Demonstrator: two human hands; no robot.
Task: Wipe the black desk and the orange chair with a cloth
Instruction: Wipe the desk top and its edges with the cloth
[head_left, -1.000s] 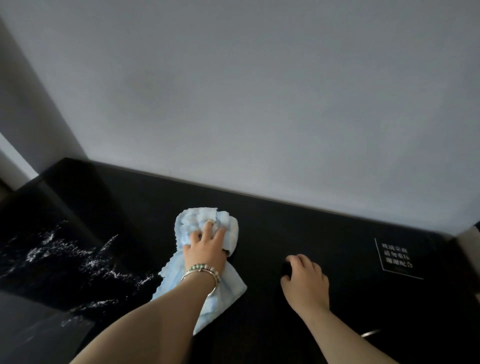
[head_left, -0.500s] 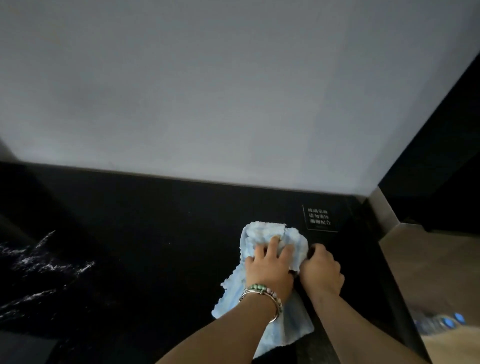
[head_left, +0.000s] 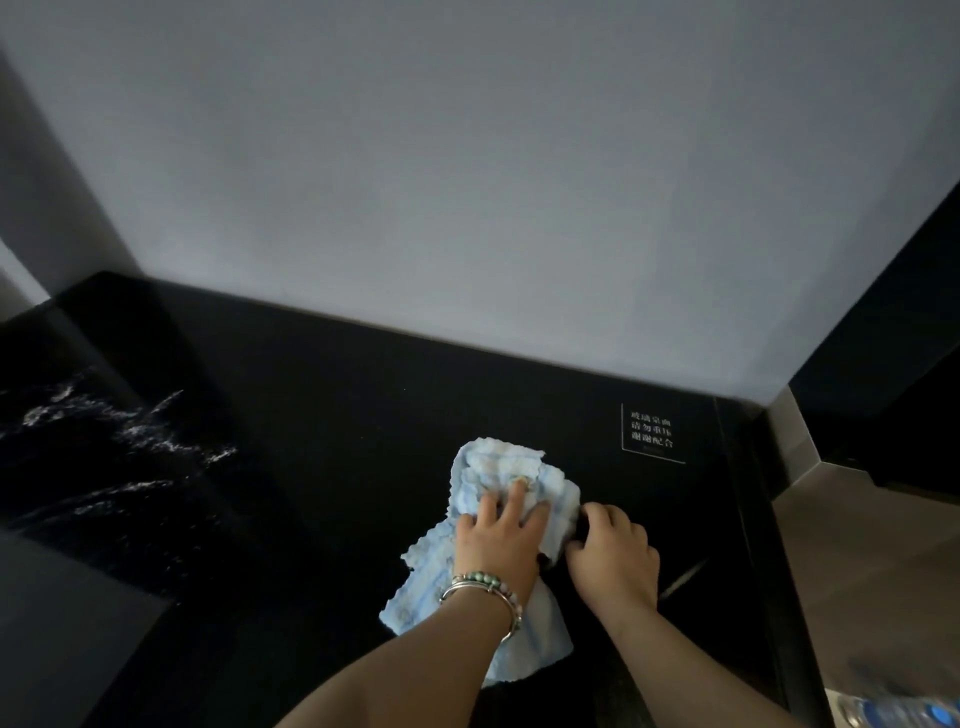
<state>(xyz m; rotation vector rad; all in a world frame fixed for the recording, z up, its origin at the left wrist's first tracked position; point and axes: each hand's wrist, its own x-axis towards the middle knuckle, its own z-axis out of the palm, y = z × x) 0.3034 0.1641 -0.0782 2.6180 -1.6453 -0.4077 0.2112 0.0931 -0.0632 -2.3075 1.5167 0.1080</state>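
Observation:
The black desk (head_left: 322, 467) fills the lower half of the head view and runs up to a grey wall. A light blue cloth (head_left: 498, 467) lies bunched on its right part. My left hand (head_left: 501, 540), with bead bracelets at the wrist, presses down on the cloth with its fingers spread over it. My right hand (head_left: 615, 558) sits just right of the cloth and touches its edge. Its fingers curl over a small black object (head_left: 581, 522) that is mostly hidden. The orange chair is not in view.
A white-lettered label (head_left: 652, 434) is printed on the desk behind my right hand. The desk's right edge (head_left: 763, 519) drops to a brown floor. Bottles with blue caps (head_left: 914, 709) show at the bottom right. White marbling (head_left: 130, 431) streaks the left part.
My left hand slid the cloth to the right across the desk until it lies against my right hand. My right hand stayed on the small black object.

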